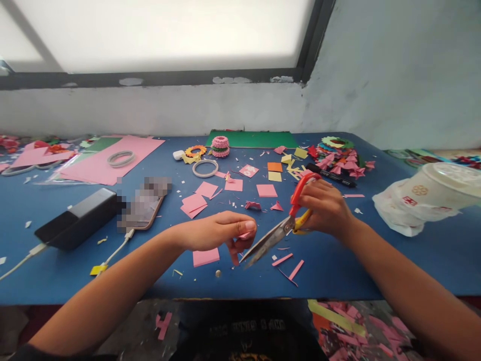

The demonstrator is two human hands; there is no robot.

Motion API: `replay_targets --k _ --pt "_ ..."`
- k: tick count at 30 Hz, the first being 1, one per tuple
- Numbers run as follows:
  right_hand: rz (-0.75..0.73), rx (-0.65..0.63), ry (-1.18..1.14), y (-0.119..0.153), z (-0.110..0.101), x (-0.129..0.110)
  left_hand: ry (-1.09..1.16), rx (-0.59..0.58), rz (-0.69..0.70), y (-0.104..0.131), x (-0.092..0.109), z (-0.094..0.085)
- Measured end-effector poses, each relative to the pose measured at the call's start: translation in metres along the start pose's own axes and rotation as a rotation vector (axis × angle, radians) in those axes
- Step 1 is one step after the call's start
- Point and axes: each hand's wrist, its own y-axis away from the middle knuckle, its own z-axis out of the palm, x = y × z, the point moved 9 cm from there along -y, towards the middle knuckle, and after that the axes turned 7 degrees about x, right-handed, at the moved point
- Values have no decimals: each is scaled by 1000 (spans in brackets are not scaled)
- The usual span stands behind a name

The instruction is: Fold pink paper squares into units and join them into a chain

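Note:
My right hand is closed around the handles of a pair of scissors with one red and one yellow loop. The blades point down and to the left, a little apart, their tips close to my left fingers. Between thumb and fingers my left hand pinches a small piece of pink paper, mostly covered by the fingers. Below that hand lies a stack of pink paper squares. Thin pink paper strips are scattered under the scissors.
On the blue table are a phone, a black box-like device, tape rolls and a black marker. A white cup in a bag stands right. Folded paper pieces are heaped at the back right.

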Motion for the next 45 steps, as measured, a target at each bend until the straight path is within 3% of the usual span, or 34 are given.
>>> replay_targets --k 3,13,36,45 --pt "-14 -12 8 0 1 -1 31 40 15 -2 -1 -6" --pt "-37 103 223 3 -29 25 88 230 109 -2 6 -27" --pt "-3 64 308 4 -26 27 -132 412 162 1 16 -44" --pt "11 52 335 3 -25 27 -153 420 164 1 14 -45"
